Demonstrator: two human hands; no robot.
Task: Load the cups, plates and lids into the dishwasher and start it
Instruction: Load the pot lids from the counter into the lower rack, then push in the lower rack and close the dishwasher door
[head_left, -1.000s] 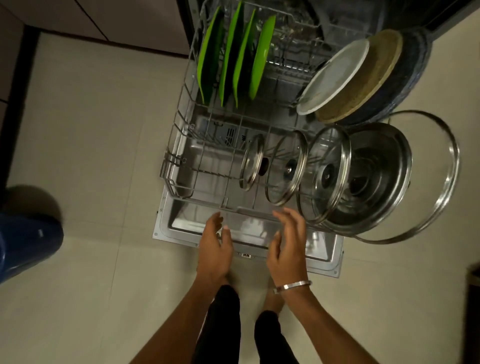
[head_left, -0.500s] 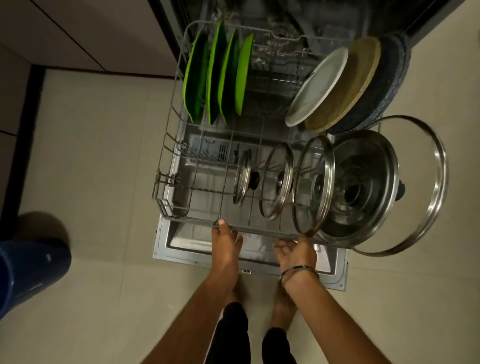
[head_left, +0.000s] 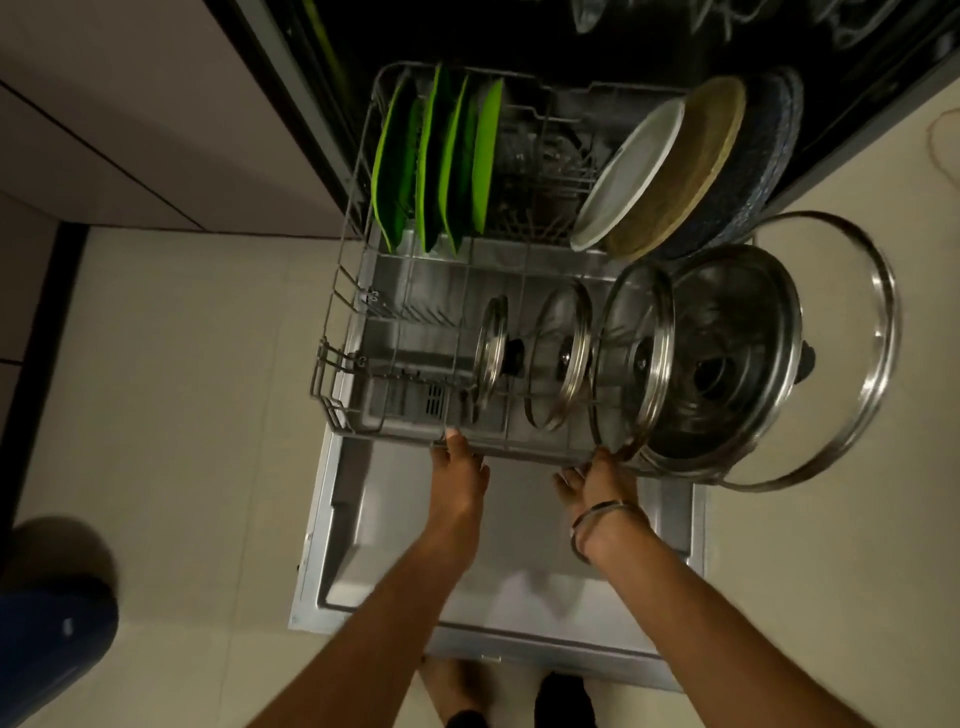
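Head view: blue bin (head_left: 49, 639) left; hands (head_left: 460, 475) at rack (head_left: 337, 364) front.

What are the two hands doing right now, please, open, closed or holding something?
Left hand: grips the front rim of the lower rack.
Right hand: on the same front rim; fingers hidden, so grip cannot be told.

I see the rack (head_left: 332, 374) mid-frame above the open door (head_left: 395, 530): plates (head_left: 441, 166) upper left, lids (head_left: 566, 358) lower right inside it.
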